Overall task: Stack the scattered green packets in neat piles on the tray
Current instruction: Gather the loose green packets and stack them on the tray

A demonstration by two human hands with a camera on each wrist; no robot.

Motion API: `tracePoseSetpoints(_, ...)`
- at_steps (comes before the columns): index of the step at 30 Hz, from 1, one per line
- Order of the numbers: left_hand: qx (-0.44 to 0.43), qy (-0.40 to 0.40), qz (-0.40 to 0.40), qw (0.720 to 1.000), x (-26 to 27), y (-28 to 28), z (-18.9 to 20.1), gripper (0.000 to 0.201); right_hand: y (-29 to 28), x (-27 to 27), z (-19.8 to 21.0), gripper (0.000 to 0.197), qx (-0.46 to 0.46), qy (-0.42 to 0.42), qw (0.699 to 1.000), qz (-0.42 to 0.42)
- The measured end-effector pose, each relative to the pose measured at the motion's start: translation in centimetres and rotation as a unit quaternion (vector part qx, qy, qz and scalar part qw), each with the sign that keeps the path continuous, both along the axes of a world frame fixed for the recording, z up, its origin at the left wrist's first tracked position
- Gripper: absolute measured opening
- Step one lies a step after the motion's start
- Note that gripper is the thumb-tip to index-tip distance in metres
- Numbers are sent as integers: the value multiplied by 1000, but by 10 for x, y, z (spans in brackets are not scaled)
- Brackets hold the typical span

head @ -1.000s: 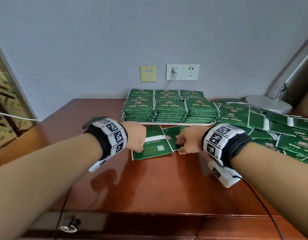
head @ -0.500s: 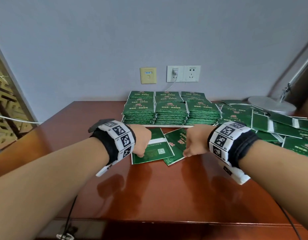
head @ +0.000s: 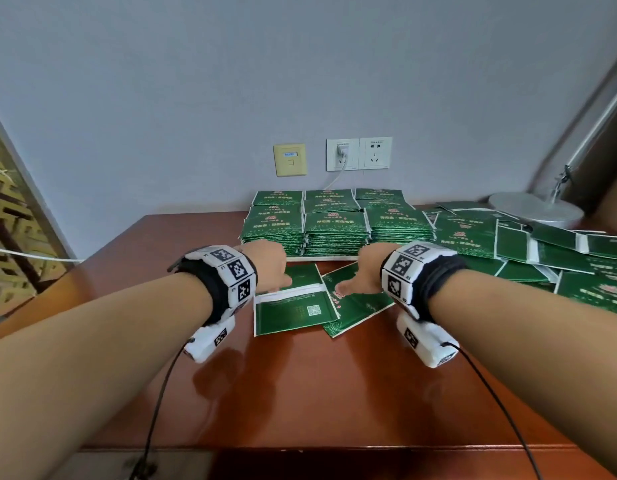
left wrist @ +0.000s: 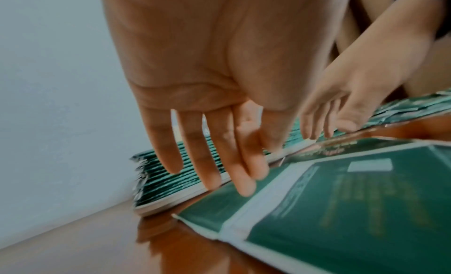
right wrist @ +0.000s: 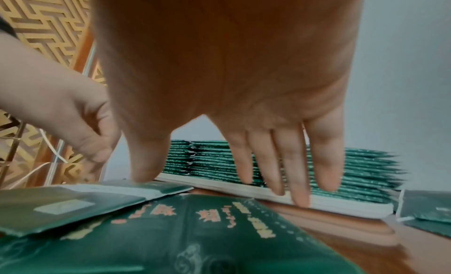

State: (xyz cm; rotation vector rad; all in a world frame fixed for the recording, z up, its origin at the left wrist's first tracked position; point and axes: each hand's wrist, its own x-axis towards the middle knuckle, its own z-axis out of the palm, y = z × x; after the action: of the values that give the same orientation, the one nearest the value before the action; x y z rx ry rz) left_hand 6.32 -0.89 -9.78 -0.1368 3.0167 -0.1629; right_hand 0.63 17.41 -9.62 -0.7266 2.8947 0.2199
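Stacks of green packets (head: 336, 221) fill the pale tray (head: 320, 258) at the table's (head: 300, 393) back edge; scattered packets (head: 542, 251) lie right of it. Two loose packets (head: 293, 306) overlap just before the tray. Left hand (head: 269, 265) and right hand (head: 365, 271) hover above them, fingers straight, holding nothing.

left hand (head: 267, 263) uncurled, right hand (head: 364, 271) uncurled

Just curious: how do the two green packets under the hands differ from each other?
The left packet shows its back, with a white strip and a small code square; the right packet shows its front, with ornate printing. The left packet lies square to the table edge and overlaps the right packet, which lies turned at an angle. Both are green, flat on the table.
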Motion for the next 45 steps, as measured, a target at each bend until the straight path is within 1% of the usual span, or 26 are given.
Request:
tracePoseSetpoints(2,0,9,25,1000,-5,-6,-5,24,-2,10,-5,86,61,-57,997,-6)
tracePoseSetpoints(3,-8,-1,39,999,-8,-10,-9,25,-3,19,-5,91,76,-82,994,4)
tracePoseSetpoints(4,-16,-20,59,998,-11,-14,-16,39,-4,28,-3,91,74,-98,992,21)
tracePoseSetpoints(6,-14,-65,83,994,-15,-21,-27,61,-1,45,10,87,41,-95,993,57)
tracePoseSetpoints(8,-13,-89,88,992,-18,-25,-35,72,4,55,24,68,6,-89,992,92)
tracePoseSetpoints(9,-9,-83,88,993,-19,-27,-37,75,5,56,30,61,7,-93,991,97)
tracePoseSetpoints(12,4,-70,105,992,-19,-28,-34,91,6,52,24,78,20,-91,993,76)
tracePoseSetpoints(15,-6,-118,137,984,-19,-30,-25,105,4,42,5,82,90,-90,991,48)
tracePoseSetpoints(17,-43,-120,142,982,-19,-30,-22,107,5,28,-3,80,97,-75,992,42)
tracePoseSetpoints(19,-63,-100,138,983,-17,-31,-22,103,8,21,-4,72,108,-58,991,43)
tracePoseSetpoints(21,-63,-81,135,986,-13,-30,-19,96,8,19,-3,71,123,-54,990,36)
tracePoseSetpoints(23,-56,-47,120,990,-8,-29,-14,82,8,23,0,73,121,-72,990,24)
tracePoseSetpoints(25,-30,-11,104,994,-3,-31,-6,66,3,24,-2,88,84,-104,991,4)
tracePoseSetpoints(28,6,13,63,998,4,-36,0,41,-6,28,-1,109,52,-101,993,10)
tracePoseSetpoints(29,22,5,46,999,7,-38,-1,37,-9,28,-3,113,57,-94,994,13)
tracePoseSetpoints(30,45,-13,31,998,10,-39,-2,39,-11,29,-2,115,67,-86,994,21)
tracePoseSetpoints(32,110,-54,8,992,16,-35,-3,45,-13,31,0,112,51,-93,994,31)
tracePoseSetpoints(34,138,-88,-8,986,21,-30,-5,56,-14,32,3,104,41,-109,993,32)
tracePoseSetpoints(36,129,-112,-10,985,22,-27,-12,82,-15,33,2,102,77,-73,994,28)
tracePoseSetpoints(38,104,-117,-6,988,23,-24,-22,102,-16,31,-1,100,101,-61,992,32)
tracePoseSetpoints(39,85,-111,-9,990,24,-22,-27,108,-17,26,-6,103,104,-60,992,26)
tracePoseSetpoints(40,70,-103,-11,992,24,-21,-31,113,-17,19,-8,110,102,-53,993,15)
tracePoseSetpoints(41,64,-97,-11,993,25,-20,-33,115,-18,12,-7,120,87,-43,995,-2)
tracePoseSetpoints(42,66,-93,-7,993,24,-19,-34,115,-17,7,-5,124,68,-30,997,-21)
tracePoseSetpoints(43,69,-94,-3,993,24,-18,-33,113,-17,-1,-3,117,52,-23,998,-28)
tracePoseSetpoints(45,65,-103,4,993,23,-16,-31,104,-16,-12,3,75,19,-30,999,-27)
